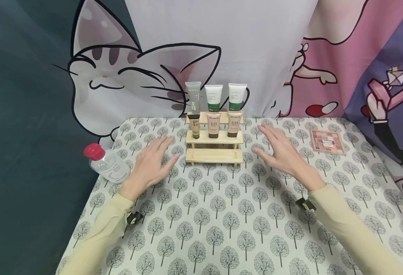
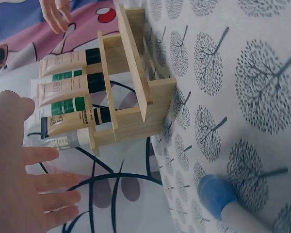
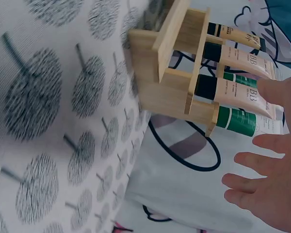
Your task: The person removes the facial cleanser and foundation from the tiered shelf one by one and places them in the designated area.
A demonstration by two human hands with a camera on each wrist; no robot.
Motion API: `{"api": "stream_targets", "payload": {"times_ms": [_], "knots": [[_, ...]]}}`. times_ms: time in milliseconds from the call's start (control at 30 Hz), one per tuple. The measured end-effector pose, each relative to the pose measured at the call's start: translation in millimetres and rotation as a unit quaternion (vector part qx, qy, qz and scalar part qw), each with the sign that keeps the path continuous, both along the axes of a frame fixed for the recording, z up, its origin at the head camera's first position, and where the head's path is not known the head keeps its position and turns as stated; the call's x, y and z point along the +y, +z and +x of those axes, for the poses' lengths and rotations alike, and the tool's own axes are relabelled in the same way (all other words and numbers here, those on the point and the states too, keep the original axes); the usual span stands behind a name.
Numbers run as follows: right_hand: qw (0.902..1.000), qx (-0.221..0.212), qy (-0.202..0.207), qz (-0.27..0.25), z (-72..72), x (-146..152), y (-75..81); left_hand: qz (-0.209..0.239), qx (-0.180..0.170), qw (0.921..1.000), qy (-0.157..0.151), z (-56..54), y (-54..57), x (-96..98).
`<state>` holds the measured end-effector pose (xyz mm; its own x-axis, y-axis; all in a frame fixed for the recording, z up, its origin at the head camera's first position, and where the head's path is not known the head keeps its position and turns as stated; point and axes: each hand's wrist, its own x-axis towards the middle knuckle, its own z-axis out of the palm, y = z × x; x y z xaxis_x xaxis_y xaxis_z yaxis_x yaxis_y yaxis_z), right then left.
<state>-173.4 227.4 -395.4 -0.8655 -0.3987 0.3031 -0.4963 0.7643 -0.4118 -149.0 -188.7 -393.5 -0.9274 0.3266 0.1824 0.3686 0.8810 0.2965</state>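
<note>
A three-step wooden display rack (image 1: 214, 155) stands at the table's back middle. On its top step are a grey tube (image 1: 193, 97) and two white-and-green tubes (image 1: 213, 98). The middle step carries a small gold tube (image 1: 195, 127) with a dark cap and two pink BB cream tubes (image 1: 234, 124); the lowest step is bare. To the rack's left hovers my left hand (image 1: 151, 160), fingers extended and apart from it. My right hand (image 1: 280, 149) is at the other side, fingers also extended. Neither hand holds anything.
A clear bottle (image 1: 110, 164) with a red cap stands left of my left hand. An eyeshadow palette (image 1: 327, 142) lies at the back right. The left wrist view shows a blue-ended object (image 2: 217, 196) with a pale shaft. A cartoon curtain (image 1: 256, 46) hangs behind.
</note>
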Motion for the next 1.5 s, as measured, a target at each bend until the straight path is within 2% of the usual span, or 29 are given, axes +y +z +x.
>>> {"api": "stream_targets", "payload": {"times_ms": [100, 200, 400, 500, 633, 700, 1000, 1167, 1233, 1300, 1500], "knots": [[0.9990, -0.021, -0.003, -0.039, -8.6, -4, -0.9, 0.029, 0.002, 0.9996, 0.006, -4.2, -3.0, 1.8], [0.9944, -0.055, -0.019, -0.088, -16.2, -8, 0.1, 0.059, -0.013, 0.9980, 0.014, -8.3, -6.8, 3.1], [0.9686, -0.131, -0.054, -0.204, -29.3, -16, 3.3, 0.138, -0.065, 0.9881, 0.021, -19.5, -16.7, 3.7], [0.9581, -0.145, -0.058, -0.240, -36.3, -22, 3.1, 0.201, -0.103, 0.9739, 0.022, -27.3, -23.6, 3.2], [0.9438, -0.159, -0.055, -0.284, -45.4, -33, 1.6, 0.284, -0.153, 0.9462, 0.027, -35.5, -33.0, 3.8], [0.9391, -0.161, -0.052, -0.299, -49.0, -38, 0.5, 0.309, -0.169, 0.9357, 0.027, -38.6, -38.1, 5.5], [0.9252, -0.167, -0.049, -0.337, -56.4, -56, -2.5, 0.346, -0.223, 0.9100, 0.053, -45.6, -61.9, 21.5], [0.9211, -0.178, -0.060, -0.341, -58.5, -60, -4.7, 0.355, -0.236, 0.9025, 0.059, -50.1, -76.5, 30.3], [0.9196, -0.178, -0.065, -0.344, -59.7, -61, -6.2, 0.356, -0.235, 0.9020, 0.065, -51.1, -81.4, 33.2], [0.9191, -0.175, -0.069, -0.346, -61.2, -62, -8.1, 0.364, -0.237, 0.8980, 0.070, -51.7, -85.6, 35.9], [0.9189, -0.157, -0.078, -0.353, -66.0, -63, -14.1, 0.380, -0.228, 0.8926, 0.085, -53.3, -95.7, 41.4]]}}
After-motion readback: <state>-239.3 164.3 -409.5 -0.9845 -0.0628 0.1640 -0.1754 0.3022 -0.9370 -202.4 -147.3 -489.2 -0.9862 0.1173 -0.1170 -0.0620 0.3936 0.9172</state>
